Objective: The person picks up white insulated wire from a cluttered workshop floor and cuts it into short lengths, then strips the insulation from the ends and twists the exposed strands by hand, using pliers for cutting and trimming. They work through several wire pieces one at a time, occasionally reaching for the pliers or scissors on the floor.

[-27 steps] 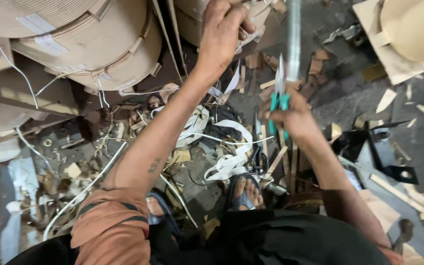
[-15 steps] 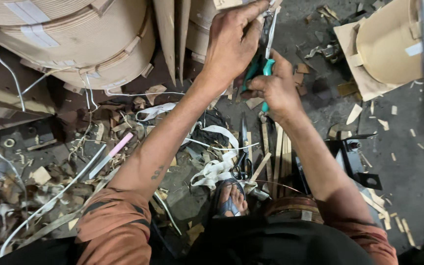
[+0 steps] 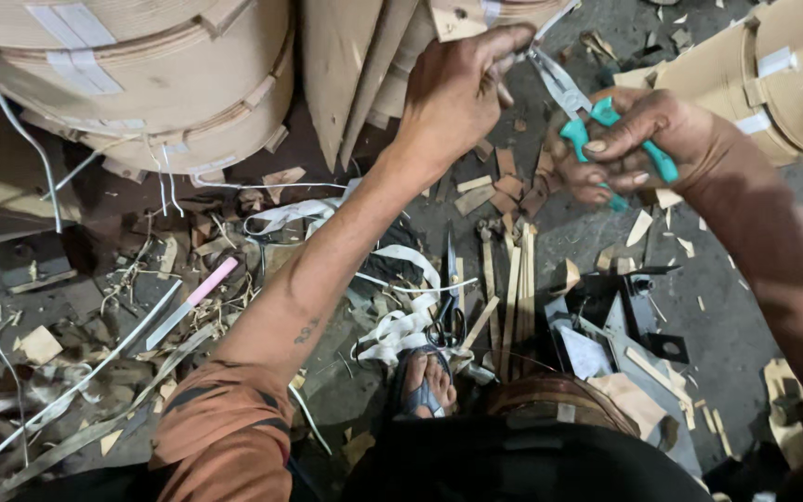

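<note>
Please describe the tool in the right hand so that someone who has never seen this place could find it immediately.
Start at the large rolls of thin wood along the top, then move right past the left hand to the right hand. It holds pliers, their metal nose reaching up toward the left hand's fingertips. Their teal handles set them apart from the dark scissors lying on the floor below.

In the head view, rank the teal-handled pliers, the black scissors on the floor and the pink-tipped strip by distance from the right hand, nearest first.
1. Teal-handled pliers: gripped in the right hand.
2. Black scissors: on the floor below, by the foot.
3. Pink-tipped strip: far left among scraps.
</note>
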The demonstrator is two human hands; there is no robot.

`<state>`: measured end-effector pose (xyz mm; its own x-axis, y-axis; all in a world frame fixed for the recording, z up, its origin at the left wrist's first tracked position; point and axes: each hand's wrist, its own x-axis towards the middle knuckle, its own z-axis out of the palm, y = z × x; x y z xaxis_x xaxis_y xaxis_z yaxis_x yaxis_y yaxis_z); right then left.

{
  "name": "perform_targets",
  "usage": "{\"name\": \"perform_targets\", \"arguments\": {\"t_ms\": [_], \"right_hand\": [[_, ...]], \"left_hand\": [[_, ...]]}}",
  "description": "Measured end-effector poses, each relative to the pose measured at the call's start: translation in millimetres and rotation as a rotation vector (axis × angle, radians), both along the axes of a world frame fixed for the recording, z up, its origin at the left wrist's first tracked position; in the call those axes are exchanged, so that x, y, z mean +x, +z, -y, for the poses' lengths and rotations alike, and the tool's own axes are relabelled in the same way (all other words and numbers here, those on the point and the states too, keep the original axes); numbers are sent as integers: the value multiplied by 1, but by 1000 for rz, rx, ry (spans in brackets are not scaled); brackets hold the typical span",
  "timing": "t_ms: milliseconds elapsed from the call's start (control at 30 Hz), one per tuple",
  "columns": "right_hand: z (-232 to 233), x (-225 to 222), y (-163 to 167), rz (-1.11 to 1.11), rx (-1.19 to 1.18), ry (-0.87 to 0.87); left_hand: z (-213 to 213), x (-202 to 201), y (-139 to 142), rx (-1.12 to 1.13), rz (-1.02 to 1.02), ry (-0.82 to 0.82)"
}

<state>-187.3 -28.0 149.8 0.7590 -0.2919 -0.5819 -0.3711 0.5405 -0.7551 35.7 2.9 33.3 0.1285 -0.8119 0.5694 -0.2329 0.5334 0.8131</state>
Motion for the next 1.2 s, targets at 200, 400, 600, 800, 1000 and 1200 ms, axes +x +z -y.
{"name": "perform_targets", "arguments": {"t_ms": [200, 400, 600, 800, 1000, 1200], "right_hand": [[-42, -2, -29, -524, -1070, -85], [-36, 4, -93, -852, -1956, -149], [-26, 12, -123, -659, -2224, -293], [-13, 16, -136, -631, -2185, -409], [-11, 21, -144, -560, -2122, -512], [-5, 29, -157, -501, -2121, -613]], "left_hand": [[5, 3, -1, 91, 118, 62], [10, -7, -10, -42, 138, 95], [9, -9, -13, -174, 139, 133], [8, -11, -12, -21, -32, -118], [11, -11, -11, -3, -38, -118], [8, -14, -11, -27, -80, -150]]}}
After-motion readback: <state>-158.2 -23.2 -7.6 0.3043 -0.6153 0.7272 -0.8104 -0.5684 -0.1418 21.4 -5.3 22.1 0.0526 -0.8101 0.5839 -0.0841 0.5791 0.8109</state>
